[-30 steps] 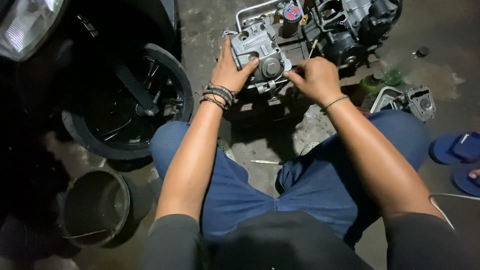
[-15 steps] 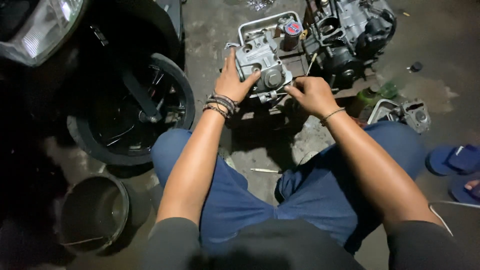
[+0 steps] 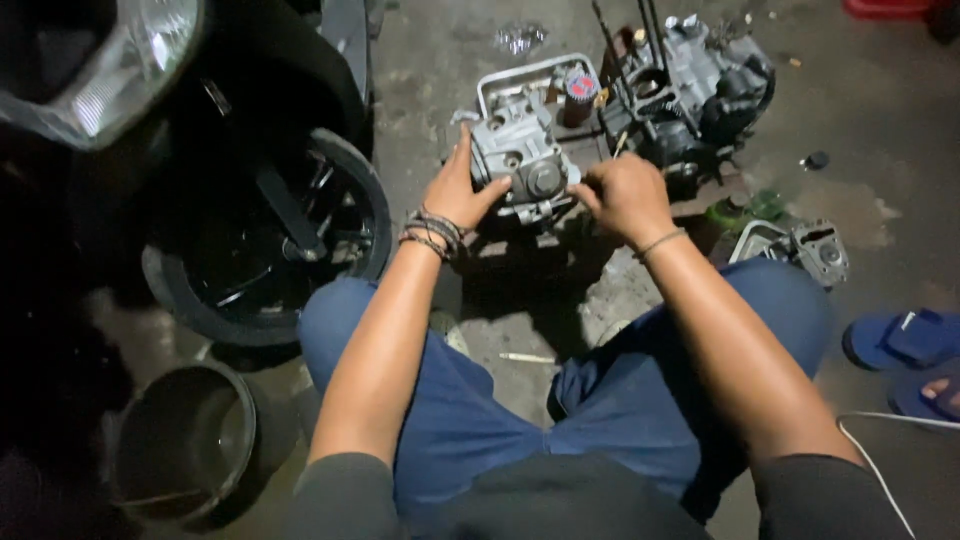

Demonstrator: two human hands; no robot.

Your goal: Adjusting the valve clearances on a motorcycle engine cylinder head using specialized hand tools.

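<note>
At upper centre, the left hand (image 3: 457,192) clamps its grip on a grey cylinder head (image 3: 520,165), while the right hand (image 3: 625,195), fingers curled together, touches its right edge.

Scene is reading dim overall; light is coming from above and ahead, brightening the concrete floor (image 3: 880,110) at top right. Left third is falling into near-black around the wheel (image 3: 270,240). Glare is showing on the headlamp lens (image 3: 130,60). Both forearms are casting soft shadows onto the floor between the knees. Fine detail is smearing slightly; edges are bowing mildly.
</note>
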